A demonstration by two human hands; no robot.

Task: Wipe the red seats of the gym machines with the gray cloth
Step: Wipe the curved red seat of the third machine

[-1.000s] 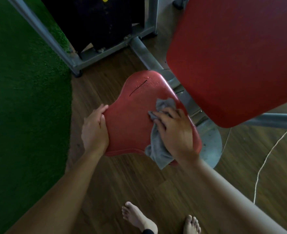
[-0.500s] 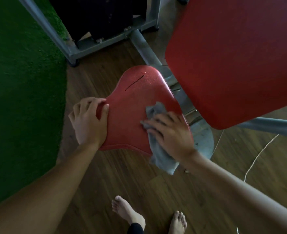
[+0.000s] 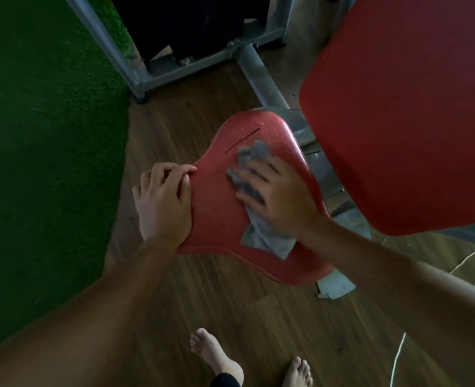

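A red seat [image 3: 216,219] with a dark slit [image 3: 242,141] and water droplets near its far end sits mid-frame. The gray cloth [image 3: 267,237] lies crumpled on the seat's right half. My right hand [image 3: 281,196] presses flat on the cloth with spread fingers, and cloth shows beyond my fingertips and behind my wrist. My left hand [image 3: 163,202] grips the seat's left edge, fingers bent at the rim. A larger red back pad [image 3: 398,107] hangs at the upper right, overlapping the seat's right side.
A grey metal machine frame [image 3: 261,76] and black weight stack [image 3: 189,23] stand behind the seat. Green turf [image 3: 35,135] covers the left. The floor is wood, with a white cord [image 3: 398,356] at lower right. My bare feet [image 3: 216,356] stand below the seat.
My right hand has slid the cloth up the seat toward its far end and flattened its fingers. My left hand stays at the left edge, its fingers curled more.
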